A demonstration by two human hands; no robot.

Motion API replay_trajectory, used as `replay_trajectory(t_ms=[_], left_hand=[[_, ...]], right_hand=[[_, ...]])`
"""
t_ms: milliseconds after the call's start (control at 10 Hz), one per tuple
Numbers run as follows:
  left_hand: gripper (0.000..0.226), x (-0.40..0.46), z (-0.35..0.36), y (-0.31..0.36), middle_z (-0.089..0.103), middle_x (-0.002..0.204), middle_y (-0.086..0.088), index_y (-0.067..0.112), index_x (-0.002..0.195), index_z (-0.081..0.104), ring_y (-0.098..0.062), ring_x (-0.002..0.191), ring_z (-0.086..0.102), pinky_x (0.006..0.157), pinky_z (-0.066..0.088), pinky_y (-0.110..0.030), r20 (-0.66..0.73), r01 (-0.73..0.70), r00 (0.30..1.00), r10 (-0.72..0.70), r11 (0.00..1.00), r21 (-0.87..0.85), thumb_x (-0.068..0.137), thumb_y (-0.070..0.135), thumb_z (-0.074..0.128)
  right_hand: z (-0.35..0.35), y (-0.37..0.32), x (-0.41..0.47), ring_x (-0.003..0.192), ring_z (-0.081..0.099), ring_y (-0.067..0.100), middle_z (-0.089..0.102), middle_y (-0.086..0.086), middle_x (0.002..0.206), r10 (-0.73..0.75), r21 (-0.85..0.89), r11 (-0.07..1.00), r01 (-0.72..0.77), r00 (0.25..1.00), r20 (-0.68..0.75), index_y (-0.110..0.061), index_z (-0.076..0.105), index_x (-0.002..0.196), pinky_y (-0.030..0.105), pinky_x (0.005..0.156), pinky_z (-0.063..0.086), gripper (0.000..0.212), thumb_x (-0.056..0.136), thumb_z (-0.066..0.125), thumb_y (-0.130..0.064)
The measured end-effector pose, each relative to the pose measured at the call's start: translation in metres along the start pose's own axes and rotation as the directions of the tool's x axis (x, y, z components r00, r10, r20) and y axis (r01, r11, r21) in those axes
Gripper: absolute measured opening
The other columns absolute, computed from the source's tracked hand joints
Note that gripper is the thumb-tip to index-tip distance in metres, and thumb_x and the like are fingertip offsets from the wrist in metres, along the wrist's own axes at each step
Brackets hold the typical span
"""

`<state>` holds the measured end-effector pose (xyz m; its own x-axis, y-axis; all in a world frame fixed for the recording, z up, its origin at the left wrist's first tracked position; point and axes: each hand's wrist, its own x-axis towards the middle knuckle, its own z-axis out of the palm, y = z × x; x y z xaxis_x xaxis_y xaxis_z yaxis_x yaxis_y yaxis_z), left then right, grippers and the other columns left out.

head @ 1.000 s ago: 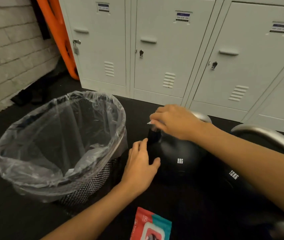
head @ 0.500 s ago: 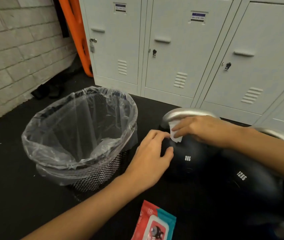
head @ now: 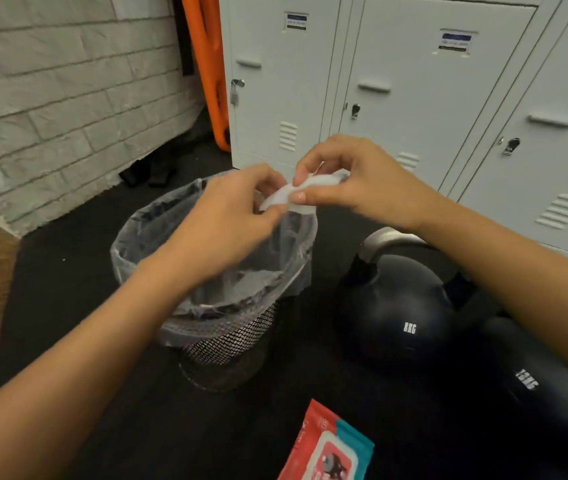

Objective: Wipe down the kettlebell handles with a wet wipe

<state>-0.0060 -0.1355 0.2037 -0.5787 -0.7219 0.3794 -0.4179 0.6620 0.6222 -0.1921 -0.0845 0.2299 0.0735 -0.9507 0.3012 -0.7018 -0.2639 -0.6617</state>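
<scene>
A: Both hands pinch the wet wipe (head: 298, 191) above the bin (head: 213, 306): left hand (head: 230, 216), right hand (head: 362, 181).

B: Progress?

A: I judge it mid-task. The 8 kg kettlebell (head: 393, 306) handle (head: 384, 237) sits untouched beside the bin, the bigger kettlebell (head: 535, 386) just right.

B: Room?

A: Lockers (head: 396, 116) behind; open floor in front, wipe pack (head: 327, 448) nearest.

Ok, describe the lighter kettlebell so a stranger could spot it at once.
Start at the grey lockers; on the black floor before them stands a lined mesh bin. The kettlebell sits just right of it. It is marked 8KG, unlike the other kettlebell beside it.
</scene>
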Motion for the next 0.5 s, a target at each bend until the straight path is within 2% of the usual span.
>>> replay_trajectory(t_ms=[100,200,300,400,500], left_hand=[[0.017,-0.007,-0.016,-0.027,0.064,0.085,0.012,0.021,0.105,0.065,-0.001,0.074,0.059,0.072,0.049,-0.023,0.17,0.087,0.979,-0.113,0.984,0.153,0.088,0.024,0.066],[0.02,-0.012,-0.019,-0.047,0.065,0.088,0.011,0.021,0.104,0.065,-0.001,0.078,0.057,0.069,0.044,-0.02,0.408,0.103,0.877,-0.255,0.928,0.359,0.087,0.031,0.068],[0.021,-0.014,-0.013,-0.056,0.067,0.092,0.011,0.021,0.106,0.066,-0.006,0.081,0.06,0.073,0.043,-0.022,0.556,0.091,0.738,-0.383,0.872,0.481,0.087,0.027,0.068],[0.024,-0.011,-0.007,-0.06,0.067,0.1,0.008,0.022,0.11,0.063,-0.011,0.087,0.06,0.075,0.043,-0.023,0.566,0.064,0.705,-0.427,0.834,0.548,0.087,0.026,0.068],[0.019,-0.004,-0.008,-0.06,0.066,0.098,0.007,0.022,0.105,0.063,-0.013,0.089,0.062,0.078,0.049,-0.029,0.534,0.081,0.744,-0.402,0.847,0.525,0.087,0.025,0.068]], right_hand=[[0.028,0.004,0.018,0.088,0.057,0.004,0.061,-0.009,0.095,0.012,-0.029,1.0,-0.008,0.989,0.151,-0.026,0.076,0.099,0.019,0.078,0.045,0.014,0.085,0.075,-0.024],[0.059,0.01,0.028,0.083,0.058,0.0,0.066,-0.013,0.092,0.051,-0.151,0.989,0.007,0.926,0.375,-0.027,0.075,0.103,0.014,0.073,0.044,0.017,0.087,0.072,-0.023],[0.083,0.016,0.035,0.074,0.059,0.005,0.069,-0.005,0.089,0.121,-0.329,0.942,0.071,0.842,0.525,-0.027,0.073,0.104,0.015,0.064,0.043,0.018,0.087,0.071,-0.027],[0.088,0.015,0.04,0.061,0.057,-0.006,0.067,-0.009,0.082,0.185,-0.375,0.925,0.055,0.798,0.574,-0.023,0.073,0.104,0.006,0.055,0.038,0.016,0.089,0.069,-0.029],[0.079,0.013,0.043,0.074,0.062,-0.003,0.069,-0.011,0.083,0.154,-0.348,0.937,0.039,0.846,0.51,-0.023,0.075,0.098,0.01,0.064,0.043,0.012,0.089,0.07,-0.029]])
